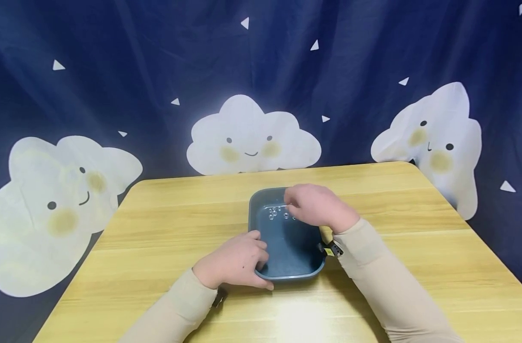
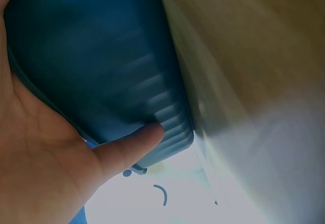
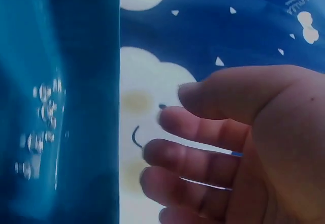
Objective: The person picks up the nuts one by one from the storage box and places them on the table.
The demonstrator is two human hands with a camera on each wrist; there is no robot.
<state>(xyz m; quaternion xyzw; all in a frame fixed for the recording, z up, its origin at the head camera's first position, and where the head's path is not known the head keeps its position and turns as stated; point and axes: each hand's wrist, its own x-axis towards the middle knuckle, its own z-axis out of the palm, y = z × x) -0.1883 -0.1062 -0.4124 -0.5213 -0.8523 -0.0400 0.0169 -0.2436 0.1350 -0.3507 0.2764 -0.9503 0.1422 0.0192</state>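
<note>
A dark teal plastic bin [image 1: 286, 276] with rounded corners is on the wooden table. Several small clear beads [image 1: 286, 215] lie scattered toward its far end. My left hand [image 1: 239, 259] grips the near left corner of the bin, fingers over the rim and thumb along the ribbed outer wall [image 2: 170, 117]. Over the far right side of the bin is my right hand [image 1: 314, 205]. Its fingers [image 3: 177, 155] are loosely bent beside the bin wall in the right wrist view, and nothing shows between them and the thumb.
The light wooden table [image 1: 179, 209] extends on every side of the bin. Behind it hangs a dark blue curtain [image 1: 154, 62] printed with white smiling clouds and small triangles. A small black device [image 1: 336, 248] is strapped at the right wrist.
</note>
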